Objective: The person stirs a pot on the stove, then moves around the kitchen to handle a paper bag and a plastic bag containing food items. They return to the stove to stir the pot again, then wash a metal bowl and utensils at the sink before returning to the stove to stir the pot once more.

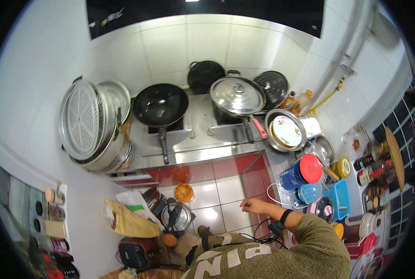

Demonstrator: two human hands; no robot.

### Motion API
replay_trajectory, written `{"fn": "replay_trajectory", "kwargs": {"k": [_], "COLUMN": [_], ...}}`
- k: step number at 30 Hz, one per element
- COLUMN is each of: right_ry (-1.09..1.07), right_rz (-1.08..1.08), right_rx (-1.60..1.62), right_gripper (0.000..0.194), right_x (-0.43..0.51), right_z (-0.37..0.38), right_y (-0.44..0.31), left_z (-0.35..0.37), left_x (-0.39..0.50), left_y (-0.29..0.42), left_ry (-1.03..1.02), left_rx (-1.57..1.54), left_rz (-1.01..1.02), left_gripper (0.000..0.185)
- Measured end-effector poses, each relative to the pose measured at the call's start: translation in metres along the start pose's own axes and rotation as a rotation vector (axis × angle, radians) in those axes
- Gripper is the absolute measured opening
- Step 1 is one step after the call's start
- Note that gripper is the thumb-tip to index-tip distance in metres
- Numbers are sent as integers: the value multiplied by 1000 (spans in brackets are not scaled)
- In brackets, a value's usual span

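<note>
My right hand (pixel 253 206) hangs over the tiled floor in front of the cabinet, its fingers loosely bent and nothing visible in them. A dark band circles that wrist. My left hand is out of view. Before me, a black wok (pixel 161 104) rests on the left burner of the steel gas stove (pixel 200 115). On the right burner sits a pan under a shiny metal lid (pixel 238 95); a pink handle (pixel 259 127) and a black one stick out toward me. Nearest my hand on the counter are a blue canister with a red lid (pixel 310 168) and a white cord (pixel 271 193).
Stacked steamer pots (pixel 83 120) stand left of the stove. A steel basin (pixel 268 134) holding a floral plate (pixel 287 130) sits at its right. On the floor are an orange-topped bottle (pixel 184 192), a yellow bag (pixel 132 221), a metal pot (pixel 184 218) and black cables (pixel 263 239).
</note>
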State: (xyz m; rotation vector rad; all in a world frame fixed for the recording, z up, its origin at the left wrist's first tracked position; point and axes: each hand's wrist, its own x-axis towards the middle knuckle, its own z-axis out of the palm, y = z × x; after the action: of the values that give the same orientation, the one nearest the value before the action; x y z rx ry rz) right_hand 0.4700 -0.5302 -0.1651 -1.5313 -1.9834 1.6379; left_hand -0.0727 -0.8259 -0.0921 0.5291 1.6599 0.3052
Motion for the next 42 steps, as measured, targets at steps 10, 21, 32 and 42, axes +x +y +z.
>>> {"fn": "replay_trajectory", "kwargs": {"k": [10,21,32,42], "right_ry": [715,1067,924,910], "right_rz": [-77,-91,25,130], "right_rx": [360,-120,65,-125], "right_gripper": [14,44,51,44], "right_x": [-65,45,97,95], "right_z": [-91,-230,-264,-281], "right_y": [-56,-130,-123,-136], "left_z": [-18,242,355,332], "left_x": [60,79,273,289], "left_y": [300,658,836,889], "left_ry": [-153,204,589,501], "left_rx": [398,957,1299,1411], "left_rz": [691,1506,1883,1651], "left_gripper": [22,16,13,15]}}
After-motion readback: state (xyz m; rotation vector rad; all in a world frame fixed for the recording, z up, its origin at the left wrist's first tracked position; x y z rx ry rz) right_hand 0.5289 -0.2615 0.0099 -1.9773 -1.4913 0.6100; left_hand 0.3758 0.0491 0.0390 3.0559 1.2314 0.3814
